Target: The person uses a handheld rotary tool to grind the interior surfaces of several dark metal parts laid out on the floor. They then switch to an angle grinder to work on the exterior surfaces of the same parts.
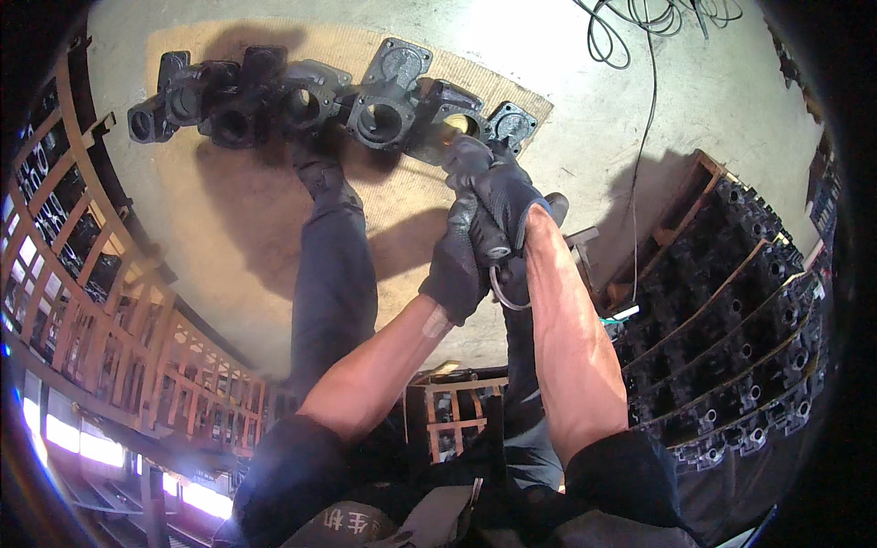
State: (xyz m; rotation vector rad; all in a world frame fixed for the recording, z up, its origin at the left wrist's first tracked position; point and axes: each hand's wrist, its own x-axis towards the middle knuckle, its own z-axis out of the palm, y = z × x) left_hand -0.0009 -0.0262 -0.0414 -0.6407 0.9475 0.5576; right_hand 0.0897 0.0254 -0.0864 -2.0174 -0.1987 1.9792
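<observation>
Both of my hands wear black gloves and meet on a dark handheld power tool [494, 243] with a rounded body and a light curved cord or hose at its rear. My right hand [512, 194] wraps over its upper part. Just to the left and lower, my left hand [454, 260] is closed around its side. The tool's front end reaches a black metal casting [437, 137] with a round bore, near the right end of a row; gloves hide the exact contact. Beside it on the left stands another black casting [382, 121] with a square flange.
Several more black castings [235, 126] continue leftward along a cardboard sheet [228, 320] on the floor. Stacked dark parts [731, 320] fill a crate at right. Slatted wooden crates [137, 356] line the left. A black cable [650, 110] runs down from a coil.
</observation>
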